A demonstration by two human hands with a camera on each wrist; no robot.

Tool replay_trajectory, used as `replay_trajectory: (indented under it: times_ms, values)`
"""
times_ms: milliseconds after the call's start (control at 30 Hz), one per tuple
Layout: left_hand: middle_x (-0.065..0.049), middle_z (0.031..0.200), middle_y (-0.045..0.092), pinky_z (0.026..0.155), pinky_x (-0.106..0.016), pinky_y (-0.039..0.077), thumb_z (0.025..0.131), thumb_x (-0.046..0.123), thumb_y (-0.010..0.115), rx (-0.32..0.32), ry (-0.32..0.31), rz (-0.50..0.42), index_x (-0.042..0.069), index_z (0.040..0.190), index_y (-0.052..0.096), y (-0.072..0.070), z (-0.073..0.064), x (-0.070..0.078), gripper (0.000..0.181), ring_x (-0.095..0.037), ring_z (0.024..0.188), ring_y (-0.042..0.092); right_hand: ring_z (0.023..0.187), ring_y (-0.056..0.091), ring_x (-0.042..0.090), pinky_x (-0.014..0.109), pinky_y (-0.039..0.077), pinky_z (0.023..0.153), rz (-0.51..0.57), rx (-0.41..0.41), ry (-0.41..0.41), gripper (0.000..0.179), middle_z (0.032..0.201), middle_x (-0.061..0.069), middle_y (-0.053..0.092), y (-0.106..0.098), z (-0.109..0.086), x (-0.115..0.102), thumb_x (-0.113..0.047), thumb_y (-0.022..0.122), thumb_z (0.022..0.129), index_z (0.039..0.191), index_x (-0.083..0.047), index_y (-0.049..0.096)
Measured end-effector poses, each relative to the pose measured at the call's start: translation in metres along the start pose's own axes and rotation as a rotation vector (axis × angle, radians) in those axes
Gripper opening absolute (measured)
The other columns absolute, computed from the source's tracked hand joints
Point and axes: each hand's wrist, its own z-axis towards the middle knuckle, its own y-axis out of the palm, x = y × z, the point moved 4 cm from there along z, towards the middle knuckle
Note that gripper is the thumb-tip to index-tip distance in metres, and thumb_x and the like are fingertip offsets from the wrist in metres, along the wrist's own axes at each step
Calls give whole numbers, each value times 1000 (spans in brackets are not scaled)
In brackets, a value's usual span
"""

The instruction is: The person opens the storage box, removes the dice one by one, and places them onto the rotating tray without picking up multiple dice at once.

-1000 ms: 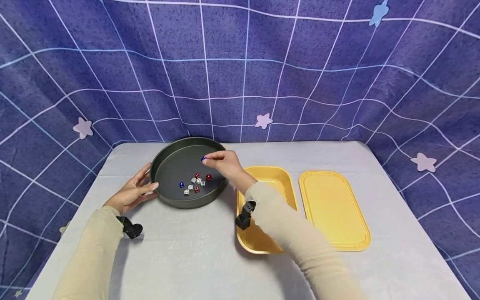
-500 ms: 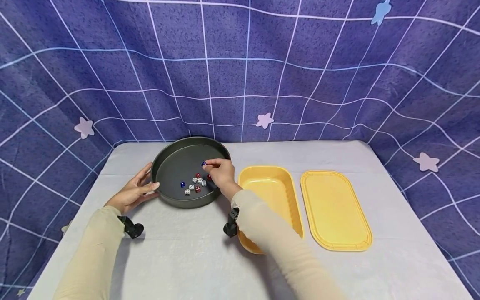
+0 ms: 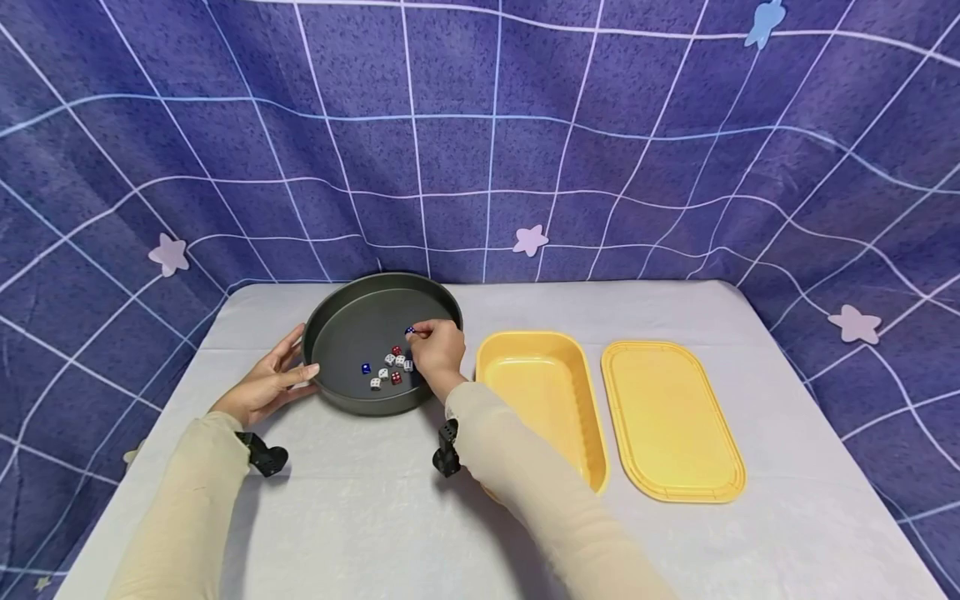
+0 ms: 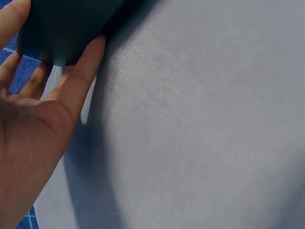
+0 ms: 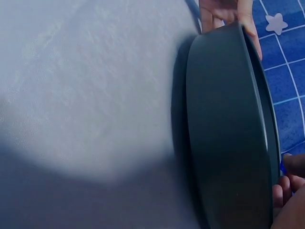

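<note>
A dark round pan (image 3: 345,312) stands at the left of the table. My left hand (image 3: 264,385) grips its left side, thumb over the rim and fingers against the outer wall, as the left wrist view shows from close by. Over the pan's right part, my right hand (image 3: 440,354) pinches a blue die (image 3: 409,331) between thumb and fingertips. Below it in the pan lie several white dice (image 3: 390,360), red dice (image 3: 396,378) and another blue die (image 3: 366,367). The right hand covers part of the pan's right side. In the right wrist view the held die is mostly hidden.
A deep yellow container (image 3: 536,392) stands right of the pan, partly under my right sleeve. Beside it a flat yellow lid (image 3: 672,421) lies on the pale tablecloth (image 3: 360,500). A blue gridded curtain (image 3: 450,150) with stars hangs behind.
The right hand has moved left and lower over the pan with the blue die, now hiding a red die at the right. The left hand and pan have stayed in place.
</note>
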Motion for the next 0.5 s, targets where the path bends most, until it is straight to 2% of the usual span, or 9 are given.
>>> replay_trajectory:
  times_ms: [167, 300, 500]
  values:
    - [-16, 158, -19, 99, -41, 49, 95, 2, 57, -5, 3, 15, 30, 154, -7, 0, 0, 1, 91, -44, 142, -8, 77, 67, 14, 25, 53, 71, -16, -6, -14, 14, 77, -2, 73, 1, 1, -1, -17, 78, 80, 92, -11, 78]
    - [-16, 158, -19, 98, -40, 50, 95, 0, 56, -5, 1, 5, 30, 154, -7, 0, 0, 1, 91, -43, 142, -9, 81, 67, 15, 27, 54, 74, -21, -37, -15, 20, 83, -1, 74, 0, 2, 0, -21, 77, 82, 99, -10, 77]
    - [-17, 158, -19, 97, -40, 50, 95, 0, 55, -4, 2, 4, 28, 154, -8, 1, -2, 2, 91, -44, 142, -9, 83, 67, 16, 27, 54, 75, -4, -55, -12, 18, 83, 0, 74, -3, 1, 1, -19, 75, 84, 99, -9, 77]
